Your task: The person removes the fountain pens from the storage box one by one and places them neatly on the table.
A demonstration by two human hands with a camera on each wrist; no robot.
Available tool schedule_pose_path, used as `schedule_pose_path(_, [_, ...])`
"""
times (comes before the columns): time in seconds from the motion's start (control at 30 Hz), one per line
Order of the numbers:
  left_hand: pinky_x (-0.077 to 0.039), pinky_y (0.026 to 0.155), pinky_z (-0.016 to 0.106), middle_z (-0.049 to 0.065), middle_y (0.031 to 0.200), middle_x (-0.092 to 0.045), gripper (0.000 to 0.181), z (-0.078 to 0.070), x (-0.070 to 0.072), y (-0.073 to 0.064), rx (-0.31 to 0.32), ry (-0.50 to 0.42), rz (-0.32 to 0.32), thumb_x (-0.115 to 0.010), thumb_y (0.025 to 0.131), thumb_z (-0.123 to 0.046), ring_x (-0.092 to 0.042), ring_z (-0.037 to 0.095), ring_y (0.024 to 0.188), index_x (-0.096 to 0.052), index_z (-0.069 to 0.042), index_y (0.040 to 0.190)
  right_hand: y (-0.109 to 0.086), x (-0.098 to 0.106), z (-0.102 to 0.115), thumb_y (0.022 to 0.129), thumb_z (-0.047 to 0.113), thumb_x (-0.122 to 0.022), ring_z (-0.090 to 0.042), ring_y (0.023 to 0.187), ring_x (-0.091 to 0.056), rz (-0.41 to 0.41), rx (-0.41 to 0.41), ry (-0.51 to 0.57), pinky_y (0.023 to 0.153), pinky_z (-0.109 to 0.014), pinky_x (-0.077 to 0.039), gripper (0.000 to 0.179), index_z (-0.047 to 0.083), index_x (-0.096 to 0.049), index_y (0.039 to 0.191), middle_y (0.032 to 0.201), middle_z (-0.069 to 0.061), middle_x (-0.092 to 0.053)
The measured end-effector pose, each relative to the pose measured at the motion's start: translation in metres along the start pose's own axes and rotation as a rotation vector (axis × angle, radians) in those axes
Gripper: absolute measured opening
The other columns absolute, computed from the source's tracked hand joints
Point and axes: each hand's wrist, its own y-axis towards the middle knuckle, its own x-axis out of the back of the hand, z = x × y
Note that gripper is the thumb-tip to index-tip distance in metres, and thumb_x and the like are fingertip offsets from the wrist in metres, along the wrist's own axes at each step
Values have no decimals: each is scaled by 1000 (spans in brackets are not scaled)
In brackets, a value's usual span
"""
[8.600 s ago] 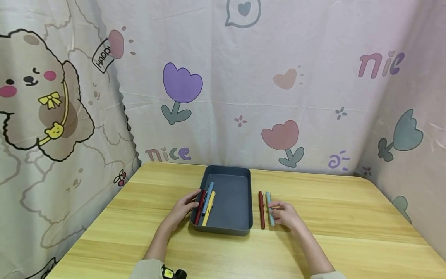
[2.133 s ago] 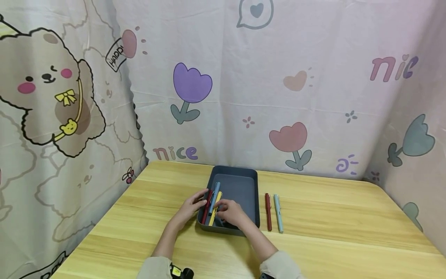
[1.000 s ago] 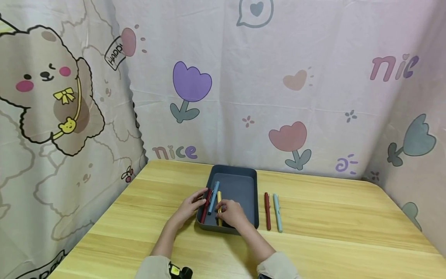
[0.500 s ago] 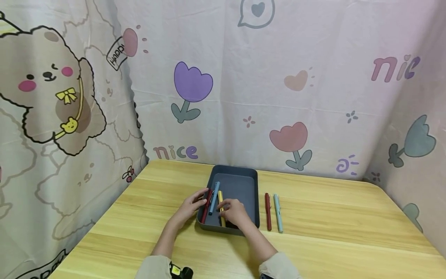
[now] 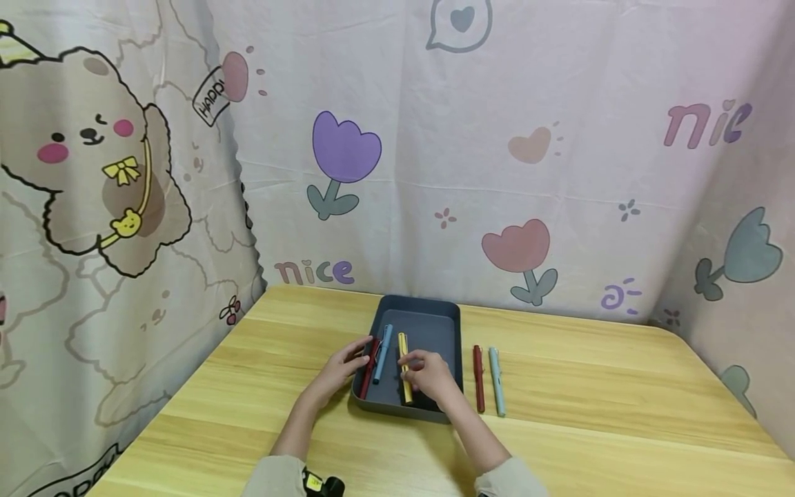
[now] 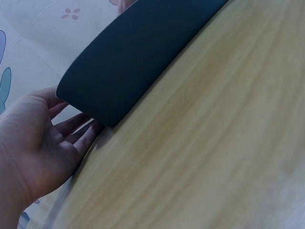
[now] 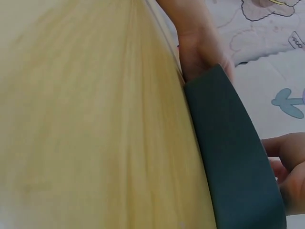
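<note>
My right hand is over the dark grey tray and pinches a yellow pen between thumb and fingers. The pen points nearly straight away from me, inside the tray. At the tray's left wall, my left hand holds the rim; in the left wrist view that hand has its fingers against the tray's side. A dark red pen lies along the left wall inside, and a blue pen lies slanted beside it. The right wrist view shows part of the right hand behind the tray wall.
Right of the tray, a dark red pen and a light teal pen lie side by side on the wooden table. A patterned curtain hangs behind the table and along both sides.
The right hand has drawn the yellow pen rightward, away from the blue one, toward the tray's middle, and the pen has turned straighter. The left hand stays at the tray's left rim.
</note>
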Motion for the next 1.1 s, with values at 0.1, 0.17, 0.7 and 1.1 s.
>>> schedule_pose_path(0.1, [-35, 95, 51, 26, 142, -27, 46, -1, -1, 0, -2, -1, 3, -50, 95, -14, -33, 42, 124, -40, -7, 140, -3, 6, -2, 82, 0, -66, -16, 60, -57, 5, 11, 23, 58, -33, -52, 17, 2, -67, 99, 77, -6, -60])
schedule_pose_path(0.17, [-34, 96, 50, 25, 142, -27, 46, -2, -1, -1, -1, -8, 4, -51, 95, -14, -32, 41, 125, -40, -7, 140, -4, 11, -2, 82, -1, -65, -16, 63, -58, 8, 22, 41, 60, -33, -53, 18, 1, -66, 100, 78, -6, -60])
schedule_pose_path(0.7, [-32, 97, 52, 26, 141, -29, 47, -2, -2, -1, -3, 4, -15, -53, 94, -14, -33, 40, 125, -42, -7, 139, -16, 44, -2, 84, -3, -61, -16, 68, -58, -10, 19, 133, 65, -34, -53, 22, -6, -62, 106, 83, -10, -60])
schedule_pose_path(1.1, [-32, 98, 51, 24, 142, -29, 46, -1, -1, 1, 11, -2, -23, -53, 94, -12, -33, 39, 125, -43, -10, 138, -20, 65, -8, 85, -3, -58, -17, 69, -58, -68, -6, 139, 64, -32, -53, 22, -5, -62, 107, 84, -11, -59])
